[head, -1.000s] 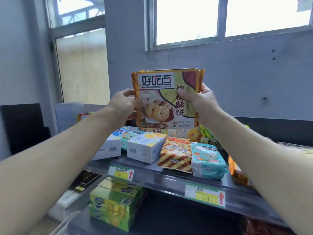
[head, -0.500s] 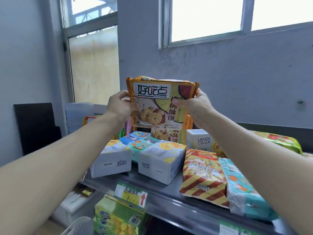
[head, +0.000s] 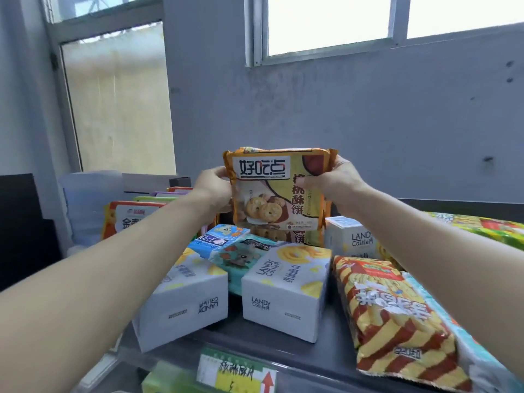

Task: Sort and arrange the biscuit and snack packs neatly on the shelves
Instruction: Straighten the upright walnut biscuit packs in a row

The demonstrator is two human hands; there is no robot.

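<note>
Gripping the orange biscuit pack (head: 272, 191), both hands (head: 213, 189) (head: 337, 183) hold it over an identical pack (head: 286, 237) behind white boxes (head: 283, 304).

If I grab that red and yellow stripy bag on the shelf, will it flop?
Probably a bit: the red-and-yellow striped plastic snack bag looks soft and puffy, so it may bend. It seems light; lying flat, it shouldn't roll.

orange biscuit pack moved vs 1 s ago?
Yes: the orange biscuit pack is lower, its bottom edge now below the top of the rear white box.
</note>
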